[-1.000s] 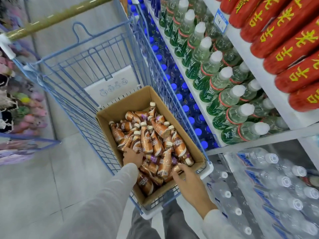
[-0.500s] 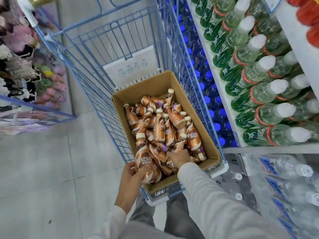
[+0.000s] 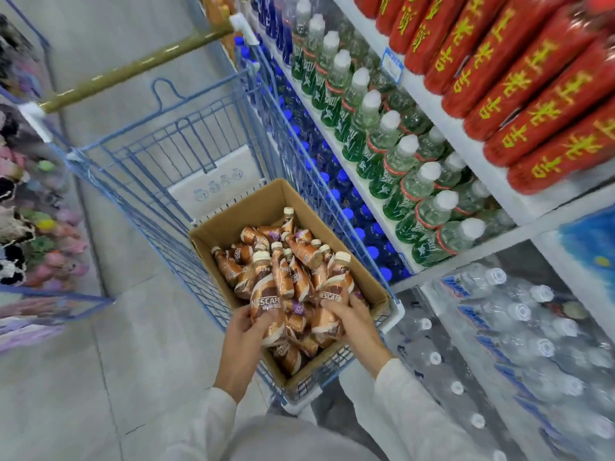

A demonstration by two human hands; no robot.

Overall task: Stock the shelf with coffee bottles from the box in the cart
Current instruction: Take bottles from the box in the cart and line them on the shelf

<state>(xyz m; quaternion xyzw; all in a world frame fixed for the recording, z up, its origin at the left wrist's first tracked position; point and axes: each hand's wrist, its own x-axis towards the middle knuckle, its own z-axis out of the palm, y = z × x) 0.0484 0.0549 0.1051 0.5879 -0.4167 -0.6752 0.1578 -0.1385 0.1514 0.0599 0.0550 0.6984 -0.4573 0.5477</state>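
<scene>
Shelf on the right, cart hard beside it. Box sits in the near end of the cart, open-topped, part full of a loose pile of coffee bottles lying at mixed angles.

Change since half a second ago: view has swung up and right, red bottles back in sight above the green ones. Left hand then held its bottle low at the box's near left corner; that bottle is now raised over the pile. Right hand was down among the bottles; it has come up with a bottle of its own.

Left bottle: fingers and thumb wrapped round its lower half. Long axis runs near to far, cap pointing away from the person, label facing the camera.

Right bottle: gripped round the lower body, fingers across the front. Long axis also near to far, cap away and leaning slightly toward the shelf.

Both bottles side by side, apart, above the near half of the box. Neither on the shelf yet.
</scene>
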